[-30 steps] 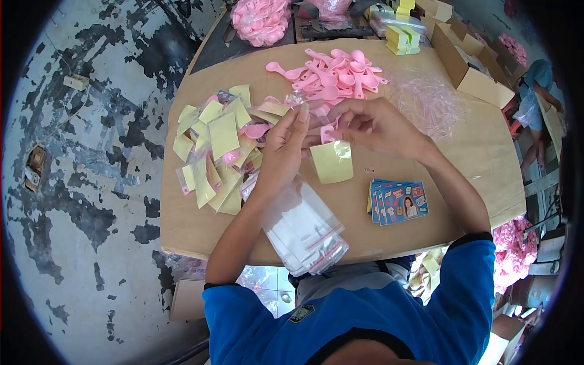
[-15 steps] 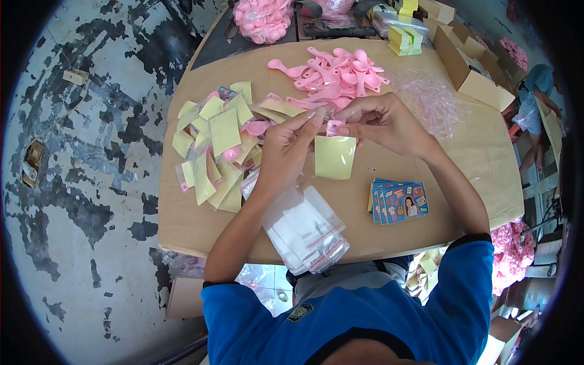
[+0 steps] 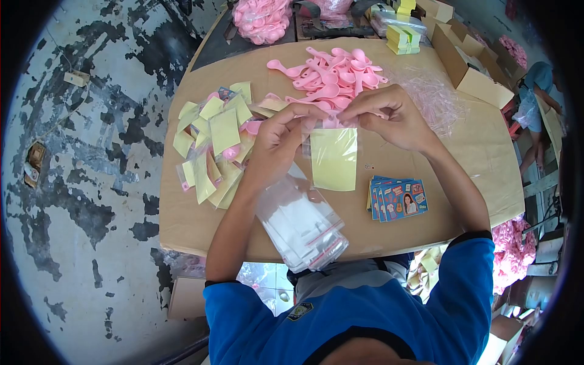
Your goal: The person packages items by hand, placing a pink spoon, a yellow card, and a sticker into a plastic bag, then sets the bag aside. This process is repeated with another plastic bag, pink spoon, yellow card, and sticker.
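Between my two hands hangs a small clear plastic bag point(image 3: 360, 146) with a yellow card point(image 3: 334, 161) in it. My left hand point(image 3: 281, 141) pinches the bag's top left corner; my right hand point(image 3: 395, 118) has finger and thumb closed at its top right. Something pink shows faintly at the bag's top edge. Below my left forearm lies a stack of clear zip bags point(image 3: 302, 228) at the table edge. A few blue printed cards point(image 3: 398, 199) are fanned out under my right forearm. Filled bags with yellow cards point(image 3: 224, 131) lie piled left of my left hand.
Pink plastic spoons point(image 3: 340, 74) are heaped beyond my hands on the brown-covered table point(image 3: 201, 234). Clear plastic strips point(image 3: 429, 100) lie right of them. Bundled yellow cards point(image 3: 403, 40) and an open cardboard box point(image 3: 471, 67) stand at the back right. Another person point(image 3: 538, 91) is at far right.
The yellow card sits lower and shows more of its length, inside the bag. My fingers have moved up to the bag's top edge, and the pink part under my right thumb is mostly covered.
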`<action>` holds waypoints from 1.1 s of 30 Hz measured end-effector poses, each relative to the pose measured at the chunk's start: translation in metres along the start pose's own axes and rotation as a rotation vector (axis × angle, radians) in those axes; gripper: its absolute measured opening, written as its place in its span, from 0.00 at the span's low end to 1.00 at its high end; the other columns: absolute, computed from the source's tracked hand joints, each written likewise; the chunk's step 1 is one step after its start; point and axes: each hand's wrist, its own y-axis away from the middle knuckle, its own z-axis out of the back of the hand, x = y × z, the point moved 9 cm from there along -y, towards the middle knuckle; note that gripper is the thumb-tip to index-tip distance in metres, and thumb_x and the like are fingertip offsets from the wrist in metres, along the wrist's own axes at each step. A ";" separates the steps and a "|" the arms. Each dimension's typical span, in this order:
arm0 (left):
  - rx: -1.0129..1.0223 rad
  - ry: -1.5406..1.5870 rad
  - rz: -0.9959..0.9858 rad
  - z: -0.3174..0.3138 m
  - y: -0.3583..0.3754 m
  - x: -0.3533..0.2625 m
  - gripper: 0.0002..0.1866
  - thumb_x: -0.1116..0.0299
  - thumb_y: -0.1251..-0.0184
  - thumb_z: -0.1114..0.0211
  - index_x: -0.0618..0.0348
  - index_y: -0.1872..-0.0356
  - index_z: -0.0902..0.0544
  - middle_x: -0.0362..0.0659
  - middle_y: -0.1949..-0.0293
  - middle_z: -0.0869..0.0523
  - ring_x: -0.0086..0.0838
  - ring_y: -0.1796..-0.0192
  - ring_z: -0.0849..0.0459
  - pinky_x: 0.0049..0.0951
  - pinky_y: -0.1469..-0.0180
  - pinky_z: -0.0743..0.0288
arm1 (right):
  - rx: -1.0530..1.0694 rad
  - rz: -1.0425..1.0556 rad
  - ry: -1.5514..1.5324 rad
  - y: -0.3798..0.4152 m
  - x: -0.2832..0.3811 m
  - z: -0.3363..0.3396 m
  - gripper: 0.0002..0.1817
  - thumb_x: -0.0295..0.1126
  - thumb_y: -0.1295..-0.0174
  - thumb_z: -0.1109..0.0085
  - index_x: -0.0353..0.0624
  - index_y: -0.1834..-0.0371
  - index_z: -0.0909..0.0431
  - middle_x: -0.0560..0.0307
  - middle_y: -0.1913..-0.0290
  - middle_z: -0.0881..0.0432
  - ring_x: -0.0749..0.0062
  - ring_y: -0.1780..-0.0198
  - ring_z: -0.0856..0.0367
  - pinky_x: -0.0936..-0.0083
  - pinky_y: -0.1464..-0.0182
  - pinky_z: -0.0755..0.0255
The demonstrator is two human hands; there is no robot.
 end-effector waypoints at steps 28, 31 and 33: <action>-0.400 -0.181 -0.135 0.103 0.010 -0.049 0.10 0.77 0.37 0.34 0.59 0.55 0.22 0.40 0.56 0.17 0.18 0.62 0.17 0.18 0.63 0.24 | 0.067 0.148 0.512 0.002 0.023 -0.022 0.13 0.16 0.44 0.51 0.36 0.59 0.21 0.50 0.57 0.21 0.57 0.57 0.18 0.68 0.60 0.25; -0.477 -0.479 -0.039 0.163 0.023 -0.046 0.16 0.68 0.34 0.35 0.60 0.47 0.22 0.44 0.53 0.16 0.25 0.55 0.18 0.24 0.55 0.25 | 0.115 -0.198 0.238 0.005 0.015 -0.045 0.10 0.19 0.39 0.52 0.33 0.58 0.22 0.47 0.61 0.19 0.59 0.60 0.19 0.69 0.54 0.25; -0.344 -0.869 0.130 0.187 0.036 -0.024 0.24 0.61 0.36 0.34 0.58 0.40 0.23 0.49 0.49 0.17 0.33 0.45 0.20 0.30 0.45 0.27 | 0.300 -0.334 0.361 0.013 0.000 -0.070 0.10 0.26 0.34 0.51 0.33 0.57 0.22 0.47 0.63 0.18 0.62 0.62 0.18 0.71 0.55 0.25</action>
